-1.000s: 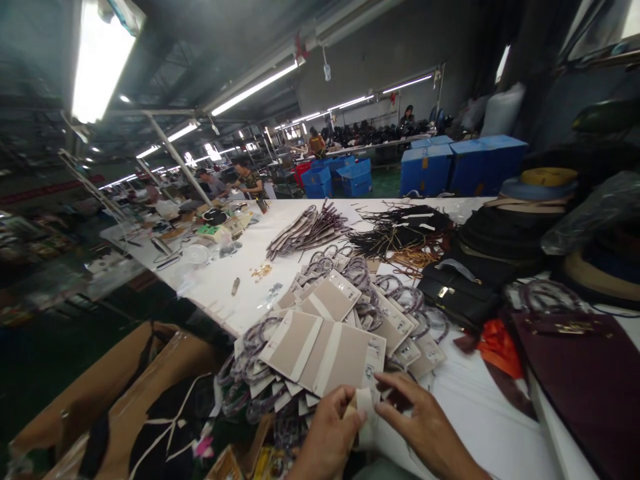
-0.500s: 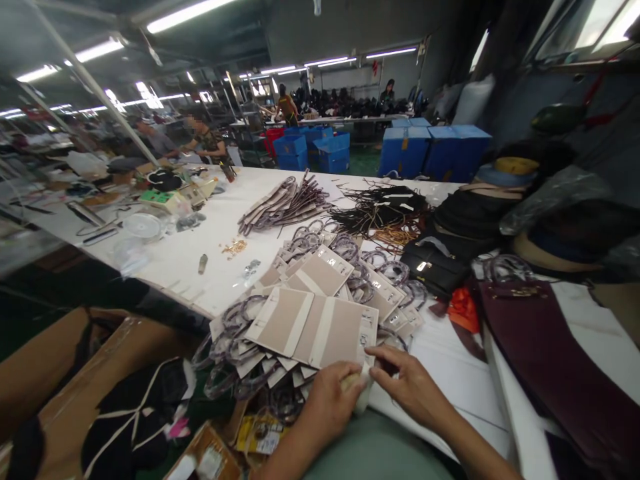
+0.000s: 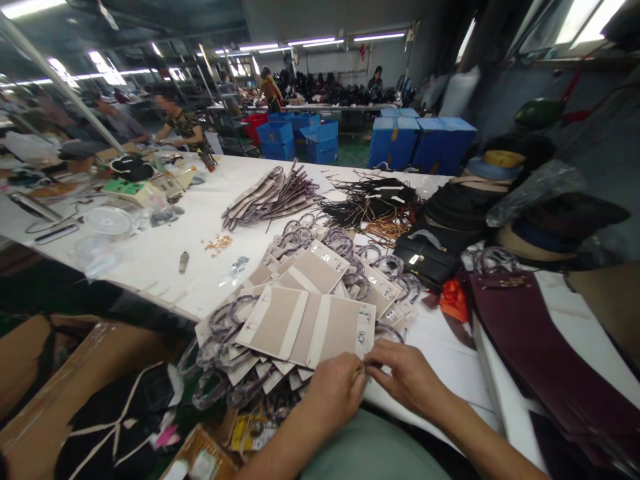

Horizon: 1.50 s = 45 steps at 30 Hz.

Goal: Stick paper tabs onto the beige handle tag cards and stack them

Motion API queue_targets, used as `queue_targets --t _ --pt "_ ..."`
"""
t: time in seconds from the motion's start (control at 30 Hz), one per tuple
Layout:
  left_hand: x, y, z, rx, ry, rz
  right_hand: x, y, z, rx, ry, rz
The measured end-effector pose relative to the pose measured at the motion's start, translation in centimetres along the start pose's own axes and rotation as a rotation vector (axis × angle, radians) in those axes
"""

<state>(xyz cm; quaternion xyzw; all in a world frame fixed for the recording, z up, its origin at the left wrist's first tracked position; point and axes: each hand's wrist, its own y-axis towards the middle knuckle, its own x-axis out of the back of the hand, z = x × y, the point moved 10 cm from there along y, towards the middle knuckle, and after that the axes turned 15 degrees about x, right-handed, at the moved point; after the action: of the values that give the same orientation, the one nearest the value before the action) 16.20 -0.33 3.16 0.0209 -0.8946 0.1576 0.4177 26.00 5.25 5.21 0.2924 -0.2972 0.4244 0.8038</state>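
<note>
My left hand [image 3: 336,385] is closed in front of my body, at the near edge of a pile of beige bag panels [image 3: 327,327]. A small pale thing shows between its fingers, mostly hidden. With thumb and forefinger together, my right hand [image 3: 403,373] meets the left fingertips; what it pinches is too small to name. The panels carry pale strips and metal fittings [image 3: 361,338] by one edge. Around and under them stick out purple handles [image 3: 207,390] in clear plastic wrap.
Behind the pile lie bundled straps [image 3: 273,200] and black cords [image 3: 370,203]. A black bag [image 3: 423,257] and a maroon panel [image 3: 540,327] are on the right. Small gold parts [image 3: 219,245] lie left. Below the table edge stands a cardboard box [image 3: 115,360]. Co-workers sit and stand farther back.
My hands have come together; the right fingers now pinch against the left. The pale thing that showed in my left hand is now mostly covered. The view has turned slightly right.
</note>
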Motion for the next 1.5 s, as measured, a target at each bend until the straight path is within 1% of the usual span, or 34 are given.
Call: queue_targets --t 0.07,0.13,0.27,0.4,0.47,0.53,0.6,0.63,0.67,0.73,0.8,0.87,0.97,1.03,1.13,1.27,1.3,1.4,1.5 --pt "-0.1 0.2 -0.1 -0.005 0.001 0.018 -0.1 0.3 0.2 0.027 -0.060 0.054" --pt "-0.1 0.4 -0.5 -0.029 0.029 0.024 0.1 0.6 0.0 0.022 -0.133 0.076" --pt "0.1 1.0 -0.8 -0.060 0.150 -0.011 0.3 1.4 0.1 0.052 -0.217 0.074" --pt "0.5 1.9 -0.5 -0.061 0.214 -0.079 -0.2 2.4 -0.6 0.042 -0.236 0.044" --pt "0.3 1.9 -0.4 -0.070 0.228 -0.104 -0.1 2.7 -1.9 -0.014 -0.241 0.002" --pt "-0.2 1.3 -0.5 -0.103 0.200 -0.091 0.9 2.7 -4.1 -0.105 -0.227 -0.081" --pt "-0.8 0.5 -0.3 -0.125 0.095 -0.058 2.1 2.7 -6.7 -0.181 -0.137 -0.163" --pt "-0.8 0.1 0.0 -0.109 0.014 -0.052 2.4 3.0 -7.8 -0.191 -0.069 -0.168" --pt "-0.6 -0.1 0.7 -0.067 -0.080 -0.060 2.4 3.5 -8.7 -0.178 -0.003 -0.140" --pt "-0.1 -0.6 2.5 0.061 -0.257 -0.101 1.6 4.9 -9.8 -0.113 0.061 -0.011" --pt "0.0 -1.2 4.2 0.197 -0.366 -0.140 0.5 6.3 -10.2 -0.030 0.021 0.140" --pt "-0.5 -2.1 5.2 0.313 -0.411 -0.166 -0.6 7.5 -10.4 0.043 -0.067 0.262" --pt "-1.9 -3.9 5.3 0.427 -0.453 -0.198 -1.8 8.4 -10.4 0.131 -0.208 0.380" --pt "-2.8 -4.9 4.6 0.441 -0.489 -0.226 -2.0 8.5 -10.4 0.168 -0.264 0.403" --pt "-3.5 -6.3 3.5 0.433 -0.526 -0.293 -1.9 8.0 -10.9 0.176 -0.280 0.372" --pt "-4.5 -7.6 2.1 0.426 -0.570 -0.358 -0.8 7.5 -12.5 0.136 -0.251 0.224" --pt "-4.9 -7.9 1.9 0.435 -0.582 -0.361 -0.7 7.4 -12.8 0.137 -0.226 0.196" --pt "-6.2 -8.6 1.5 0.517 -0.628 -0.360 -1.3 7.2 -13.6 0.181 -0.085 0.175" --pt "-6.6 -9.3 0.9 0.557 -0.642 -0.406 -1.1 7.1 -13.6 0.253 0.062 0.111"
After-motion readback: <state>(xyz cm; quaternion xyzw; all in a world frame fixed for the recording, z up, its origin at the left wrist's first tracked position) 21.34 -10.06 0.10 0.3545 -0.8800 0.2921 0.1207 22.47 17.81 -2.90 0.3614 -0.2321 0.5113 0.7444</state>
